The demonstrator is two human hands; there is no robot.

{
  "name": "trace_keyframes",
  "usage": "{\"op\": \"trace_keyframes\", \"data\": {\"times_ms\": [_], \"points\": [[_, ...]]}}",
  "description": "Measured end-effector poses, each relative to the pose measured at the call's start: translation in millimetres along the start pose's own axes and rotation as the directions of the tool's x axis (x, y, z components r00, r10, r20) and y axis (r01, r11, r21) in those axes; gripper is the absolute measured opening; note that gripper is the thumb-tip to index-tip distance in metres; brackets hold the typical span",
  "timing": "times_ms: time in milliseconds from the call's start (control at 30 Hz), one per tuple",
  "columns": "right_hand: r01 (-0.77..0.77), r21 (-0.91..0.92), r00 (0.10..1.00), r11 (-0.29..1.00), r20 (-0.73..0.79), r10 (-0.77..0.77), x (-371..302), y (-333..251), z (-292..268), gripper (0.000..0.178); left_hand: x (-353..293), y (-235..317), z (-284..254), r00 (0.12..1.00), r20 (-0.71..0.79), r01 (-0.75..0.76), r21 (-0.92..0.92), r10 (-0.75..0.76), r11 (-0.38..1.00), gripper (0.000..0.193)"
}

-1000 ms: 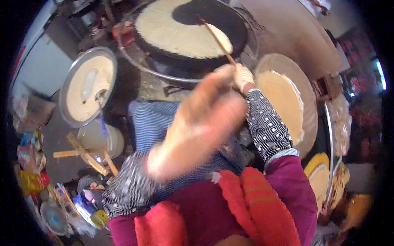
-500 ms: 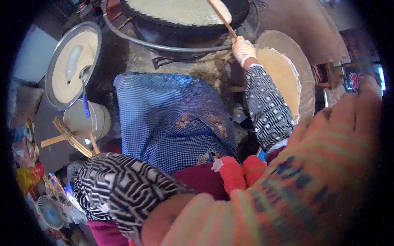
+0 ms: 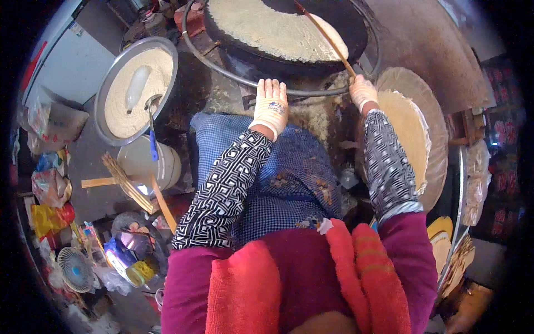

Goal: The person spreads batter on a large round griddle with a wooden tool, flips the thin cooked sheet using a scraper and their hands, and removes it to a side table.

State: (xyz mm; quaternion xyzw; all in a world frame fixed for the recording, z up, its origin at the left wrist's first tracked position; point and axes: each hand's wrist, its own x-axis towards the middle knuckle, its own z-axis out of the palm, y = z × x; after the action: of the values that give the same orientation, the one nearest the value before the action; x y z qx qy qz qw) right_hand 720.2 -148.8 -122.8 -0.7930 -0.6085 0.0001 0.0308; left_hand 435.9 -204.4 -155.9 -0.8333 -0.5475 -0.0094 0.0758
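Observation:
A layer of pale batter (image 3: 267, 36) covers much of a round black griddle (image 3: 356, 33) at the top. My right hand (image 3: 362, 92), in a light glove, is closed round the lower end of a thin wooden stick (image 3: 324, 35), which slants up and left over the batter. My left hand (image 3: 270, 108), gloved too, lies flat with fingers stretched toward the metal ring (image 3: 311, 93) around the griddle. It holds nothing; whether its fingertips touch the ring I cannot tell. A blue checked apron (image 3: 306, 161) covers my lap below it.
At left, a metal basin (image 3: 100, 114) of batter holds a white oval piece (image 3: 137, 89) and a blue-handled ladle (image 3: 153, 145). Below stand a white bucket (image 3: 169, 167) and a straw brush (image 3: 125, 181). Thin round flatbreads (image 3: 401, 131) lie on a round tray (image 3: 439, 145) at right.
My left hand has swung from close to the camera at lower right to the ring's near edge. The stick has shifted across the batter, still in my right hand. The view has moved too.

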Motion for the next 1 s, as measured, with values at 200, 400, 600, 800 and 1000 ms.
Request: {"op": "trace_keyframes", "data": {"times_ms": [200,400,600,800,1000], "points": [[0.172,0.161,0.978,0.972,0.086,-0.188,-31,-29,0,0.032,-10,-10,14,0.999,-0.039,0.022,0.053,-0.020,0.998,0.055],[0.015,0.051,0.999,0.999,0.027,-0.017,3,14,8,0.038,-6,-16,24,0.999,-0.035,0.014,0.078,-0.012,0.997,0.060],[0.013,0.024,0.998,1.000,0.063,-0.015,1,8,-6,0.036,-4,-30,17,0.999,-0.013,0.045,0.076,-0.044,0.996,0.059],[0.188,0.108,0.982,0.976,-0.004,-0.189,-26,-24,5,0.024,-9,-52,18,0.996,0.013,0.085,0.057,-0.086,0.995,0.056],[0.031,0.138,0.999,0.990,-0.027,-0.027,7,10,15,0.032,-7,-75,34,0.986,-0.163,0.039,0.012,-0.037,0.999,0.062]]}}
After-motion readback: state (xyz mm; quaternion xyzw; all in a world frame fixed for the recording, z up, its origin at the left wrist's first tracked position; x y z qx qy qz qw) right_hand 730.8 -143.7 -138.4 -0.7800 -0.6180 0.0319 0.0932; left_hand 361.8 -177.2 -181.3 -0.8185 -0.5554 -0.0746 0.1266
